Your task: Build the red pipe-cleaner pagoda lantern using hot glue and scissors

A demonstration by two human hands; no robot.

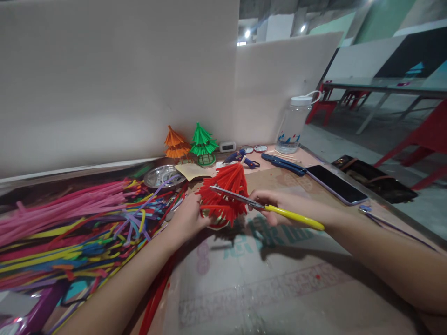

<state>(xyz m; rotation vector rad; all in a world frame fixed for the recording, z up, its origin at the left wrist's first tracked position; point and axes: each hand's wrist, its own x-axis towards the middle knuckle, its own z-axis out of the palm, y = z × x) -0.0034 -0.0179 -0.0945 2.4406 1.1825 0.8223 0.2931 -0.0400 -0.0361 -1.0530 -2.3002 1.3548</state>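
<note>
A red tiered pipe-cleaner pagoda [226, 181] is gripped low on its left side by my left hand [188, 216]. Yellow-handled scissors [293, 217] are in my right hand [270, 204], their blades pointing left across the front of the red tiers. Whether the blades touch the pipe cleaners I cannot tell. Behind stand a similar orange pagoda [175, 143] and a green pagoda [202, 142]. Beneath my hands lies a printed cardboard sheet [244, 288].
Many coloured pipe cleaners [77, 223] cover the left, near a metal bowl [162, 176]. Toward the back right are a blue glue gun [240, 157], a blue cutter [282, 164], a phone [337, 184] and a water bottle [292, 124]. A white partition [118, 79] rises behind.
</note>
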